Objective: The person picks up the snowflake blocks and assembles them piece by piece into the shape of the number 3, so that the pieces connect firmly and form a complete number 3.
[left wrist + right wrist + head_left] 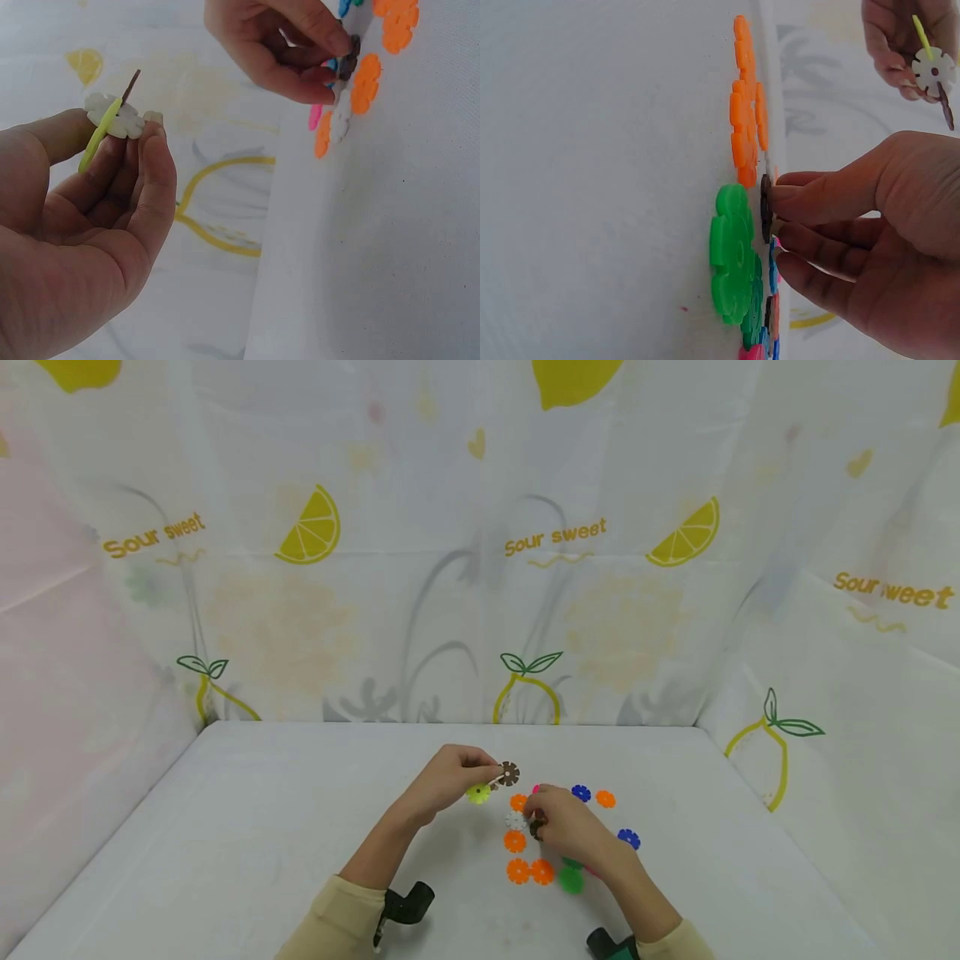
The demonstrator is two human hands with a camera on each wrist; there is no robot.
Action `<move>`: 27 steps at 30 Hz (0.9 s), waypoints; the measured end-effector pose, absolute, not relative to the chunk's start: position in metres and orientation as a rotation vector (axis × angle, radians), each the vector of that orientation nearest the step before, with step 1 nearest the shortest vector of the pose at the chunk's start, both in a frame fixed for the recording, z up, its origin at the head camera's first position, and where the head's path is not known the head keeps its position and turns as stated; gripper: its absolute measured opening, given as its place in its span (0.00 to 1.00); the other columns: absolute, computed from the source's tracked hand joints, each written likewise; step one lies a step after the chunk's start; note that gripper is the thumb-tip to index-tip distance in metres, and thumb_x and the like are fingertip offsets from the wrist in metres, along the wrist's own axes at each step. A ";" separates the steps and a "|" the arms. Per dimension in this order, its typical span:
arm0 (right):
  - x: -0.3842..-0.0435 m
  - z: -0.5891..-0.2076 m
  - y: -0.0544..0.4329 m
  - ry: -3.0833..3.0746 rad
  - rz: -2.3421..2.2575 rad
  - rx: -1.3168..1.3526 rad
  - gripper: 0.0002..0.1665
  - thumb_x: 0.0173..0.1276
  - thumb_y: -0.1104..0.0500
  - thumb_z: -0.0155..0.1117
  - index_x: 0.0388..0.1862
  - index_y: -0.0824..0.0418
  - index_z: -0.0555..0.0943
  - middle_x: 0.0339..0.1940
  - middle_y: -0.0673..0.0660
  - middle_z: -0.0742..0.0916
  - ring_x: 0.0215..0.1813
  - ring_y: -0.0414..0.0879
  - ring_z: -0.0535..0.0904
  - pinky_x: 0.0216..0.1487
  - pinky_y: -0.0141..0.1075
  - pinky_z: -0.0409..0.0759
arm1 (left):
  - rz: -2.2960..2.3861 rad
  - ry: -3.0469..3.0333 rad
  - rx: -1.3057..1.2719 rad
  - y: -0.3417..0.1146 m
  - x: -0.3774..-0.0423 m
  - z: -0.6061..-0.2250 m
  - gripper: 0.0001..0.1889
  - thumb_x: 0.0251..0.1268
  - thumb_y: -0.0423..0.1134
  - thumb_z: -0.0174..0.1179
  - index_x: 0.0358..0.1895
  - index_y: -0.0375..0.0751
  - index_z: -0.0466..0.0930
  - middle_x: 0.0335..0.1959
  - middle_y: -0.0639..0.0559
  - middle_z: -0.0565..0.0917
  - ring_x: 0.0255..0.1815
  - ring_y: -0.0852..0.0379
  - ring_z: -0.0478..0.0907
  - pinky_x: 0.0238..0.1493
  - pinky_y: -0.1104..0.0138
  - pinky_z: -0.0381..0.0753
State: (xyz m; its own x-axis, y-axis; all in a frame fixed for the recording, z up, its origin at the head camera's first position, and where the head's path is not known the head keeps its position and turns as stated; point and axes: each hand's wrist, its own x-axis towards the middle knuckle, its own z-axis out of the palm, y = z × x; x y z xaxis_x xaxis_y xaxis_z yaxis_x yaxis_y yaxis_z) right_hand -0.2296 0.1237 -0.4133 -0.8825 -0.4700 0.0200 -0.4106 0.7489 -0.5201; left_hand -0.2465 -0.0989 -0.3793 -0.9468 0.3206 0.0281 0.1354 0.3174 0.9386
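Observation:
My left hand (452, 781) is raised over the table and grips a small cluster of slotted flower-shaped plastic discs. In that cluster, a white disc (112, 116) has a yellow disc (101, 135) and a brown disc (510, 773) slotted into it, standing out at angles. To the right and lower, my right hand (566, 827) reaches down among the loose discs. Its thumb and fingertips pinch a dark brown disc (766, 210) at the tabletop. A loose white disc (515, 821) lies just left of those fingers.
Several orange discs (518, 871) lie left of and below the right hand. Green discs (572, 881) are under its wrist, and blue discs (628, 838) lie to the right. A printed cloth (420, 610) hangs behind the white table (262, 827) and along its sides.

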 end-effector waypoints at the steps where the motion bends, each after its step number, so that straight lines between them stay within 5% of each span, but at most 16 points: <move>1: -0.230 -0.414 0.124 2.824 -0.800 -0.707 0.16 0.56 0.77 0.61 0.37 0.60 0.85 0.32 0.52 0.81 0.36 0.44 0.72 0.38 0.35 0.75 | 1.694 2.415 0.419 -0.099 -0.247 -0.379 0.10 0.67 0.43 0.62 0.40 0.40 0.88 0.37 0.51 0.86 0.36 0.58 0.76 0.39 0.66 0.74; 13: -0.224 -0.404 0.125 2.698 -0.779 -0.654 0.15 0.55 0.74 0.67 0.40 0.60 0.83 0.31 0.52 0.80 0.37 0.46 0.72 0.38 0.37 0.76 | 1.684 2.411 0.424 -0.099 -0.246 -0.379 0.11 0.67 0.45 0.63 0.39 0.41 0.87 0.36 0.50 0.86 0.35 0.58 0.75 0.39 0.66 0.73; 27: -0.229 -0.402 0.134 2.725 -0.897 -0.753 0.11 0.61 0.75 0.59 0.27 0.60 0.80 0.27 0.50 0.84 0.32 0.43 0.76 0.35 0.32 0.76 | 1.675 2.420 0.418 -0.097 -0.244 -0.379 0.11 0.67 0.45 0.63 0.39 0.41 0.87 0.36 0.50 0.86 0.35 0.58 0.74 0.38 0.66 0.72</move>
